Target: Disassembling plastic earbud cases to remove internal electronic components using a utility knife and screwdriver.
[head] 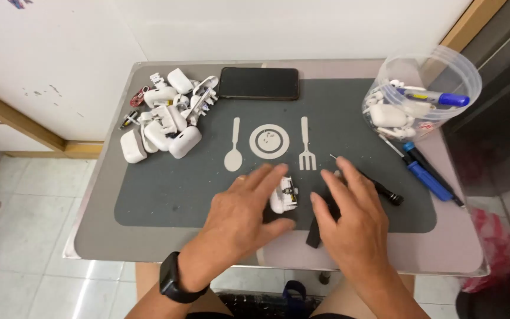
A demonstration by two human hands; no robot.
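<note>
I am seeing a small white plastic earbud case (283, 195) lying just below the centre of the frame on the dark grey mat, and it is sitting opened up, with a dark and metallic inner part showing at its upper right edge. It is lying tilted, its rounded white shell pointing toward the lower left. Right of it, lower centre, a black bar-shaped piece (316, 229) is lying nearly upright in the frame, its upper part hidden.
</note>
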